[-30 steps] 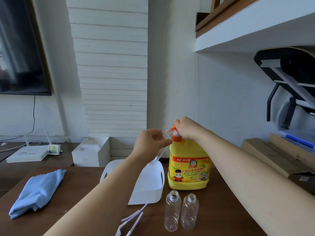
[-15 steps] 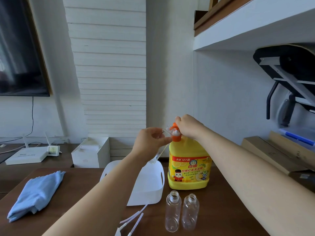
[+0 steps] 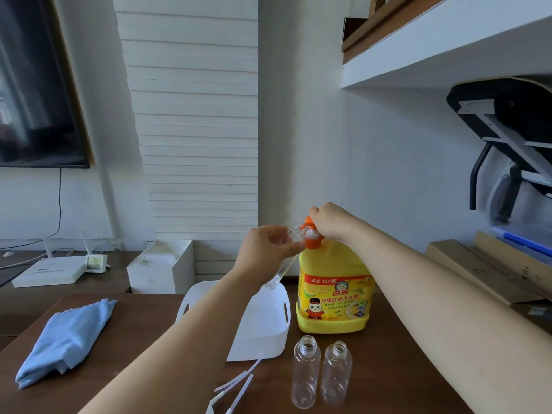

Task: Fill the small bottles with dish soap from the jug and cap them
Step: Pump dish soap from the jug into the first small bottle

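Clear plastic bottle (image 3: 273, 280) gripped by left hand (image 3: 267, 249) is held to yellow jug (image 3: 334, 297), its orange pump (image 3: 312, 241) clasped by right hand (image 3: 331, 222); two uncapped bottles (image 3: 306, 373) beneath are left unfilled.

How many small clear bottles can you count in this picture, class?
3. The left bottle and right bottle stand uncapped on the table before the yellow jug. The held bottle tilts in the left hand at the jug's pump. More may hide behind the arms.

A single wide-angle view, worn on the person's head, looks forward and slightly down across the brown table (image 3: 149, 324) toward the white wall (image 3: 298, 115). Both forearms (image 3: 185, 333) reach in from the bottom edge. The yellow jug (image 3: 333, 300) stands close, just below centre, within arm's reach.
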Motion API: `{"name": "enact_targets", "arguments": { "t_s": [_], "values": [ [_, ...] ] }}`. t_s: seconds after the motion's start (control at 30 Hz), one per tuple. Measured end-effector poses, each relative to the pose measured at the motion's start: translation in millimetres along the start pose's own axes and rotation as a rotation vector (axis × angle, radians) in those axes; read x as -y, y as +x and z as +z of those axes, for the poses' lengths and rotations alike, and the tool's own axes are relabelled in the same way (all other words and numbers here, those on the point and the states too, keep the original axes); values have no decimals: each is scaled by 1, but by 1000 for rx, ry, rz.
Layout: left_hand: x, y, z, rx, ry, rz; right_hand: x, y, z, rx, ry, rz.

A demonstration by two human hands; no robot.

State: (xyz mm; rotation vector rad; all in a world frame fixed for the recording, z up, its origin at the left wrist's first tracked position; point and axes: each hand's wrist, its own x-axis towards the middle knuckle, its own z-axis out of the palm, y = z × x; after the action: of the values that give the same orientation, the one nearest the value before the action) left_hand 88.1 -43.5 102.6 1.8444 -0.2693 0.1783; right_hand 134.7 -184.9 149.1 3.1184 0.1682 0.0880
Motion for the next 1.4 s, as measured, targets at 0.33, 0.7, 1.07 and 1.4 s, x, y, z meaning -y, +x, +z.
{"name": "enact_targets", "arguments": {
  "t_s": [0.33, 0.7, 1.07, 1.4],
  "values": [
    [-6, 2, -2, 9, 27, 12, -4, 5, 6, -28, -45, -19],
    [-3, 1, 0, -14, 43, 7, -2, 2, 2, 11, -15, -15],
    [0, 8, -1, -37, 22, -4, -2, 5, 5, -24, -10, -18],
    [3, 4, 0, -48, 41, -19, -2, 2, 7, -2, -67, -37]
  ]
}}
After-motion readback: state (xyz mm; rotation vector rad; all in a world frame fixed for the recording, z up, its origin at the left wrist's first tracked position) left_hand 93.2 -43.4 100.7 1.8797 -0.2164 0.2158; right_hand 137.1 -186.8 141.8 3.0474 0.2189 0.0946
